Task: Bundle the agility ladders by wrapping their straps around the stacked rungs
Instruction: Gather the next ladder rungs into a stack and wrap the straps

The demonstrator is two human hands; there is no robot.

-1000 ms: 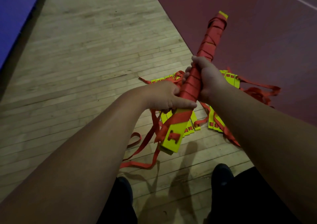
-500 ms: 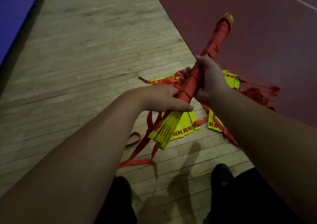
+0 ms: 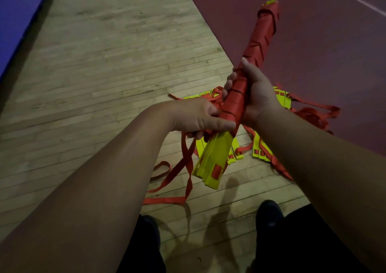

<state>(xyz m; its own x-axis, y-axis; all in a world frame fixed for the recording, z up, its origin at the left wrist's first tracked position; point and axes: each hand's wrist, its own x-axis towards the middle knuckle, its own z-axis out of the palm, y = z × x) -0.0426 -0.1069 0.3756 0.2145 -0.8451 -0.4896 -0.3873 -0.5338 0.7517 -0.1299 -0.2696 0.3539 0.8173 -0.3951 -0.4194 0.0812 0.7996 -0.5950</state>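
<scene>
Nearly wrapped: one bare end left on the bundle

Closest in, just below the left hand point(image 3: 196, 116), the yellow stacked rungs point(image 3: 215, 162) stick out uncovered. A loose strap point(image 3: 187, 157) hangs from under that hand to the floor point(image 3: 104, 84). The left hand grips the stack where the wrapping ends, thumb across it, probably to keep the turns tight. Just beyond, the right hand point(image 3: 258, 97) curls round the wrapped middle, steadying it. Past it, red wrapping point(image 3: 265, 34) reaches the far tip. More ladders point(image 3: 281, 98) lie under both hands.
</scene>
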